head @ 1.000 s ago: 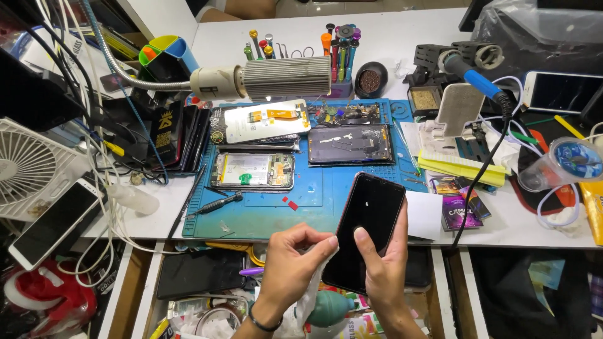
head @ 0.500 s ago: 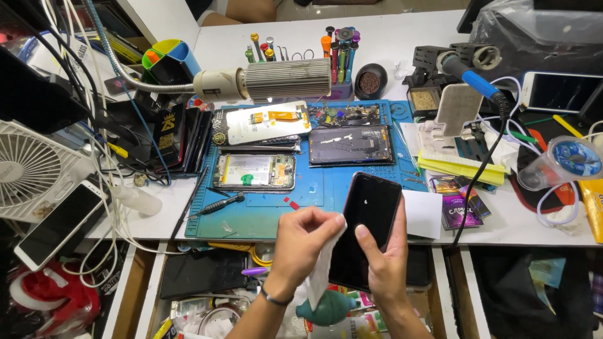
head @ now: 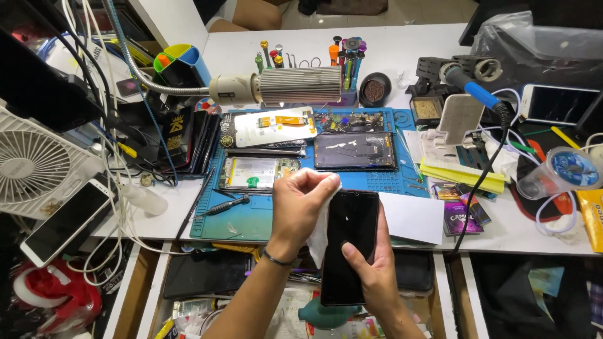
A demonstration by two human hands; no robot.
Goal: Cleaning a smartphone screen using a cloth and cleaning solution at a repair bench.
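Over the near edge of the cluttered white worktop point(head: 440, 56), the right hand point(head: 377, 276) grips a black glass-faced phone point(head: 348, 245) upright while the left hand point(head: 301, 207) pinches a white cloth point(head: 319, 232) against its screen, evidently mid-wipe, needing steady, even strokes next.

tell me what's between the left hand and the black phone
In the head view, a white cloth lies between them: the left hand pinches it against the top left edge of the black phone, which the right hand holds from below.
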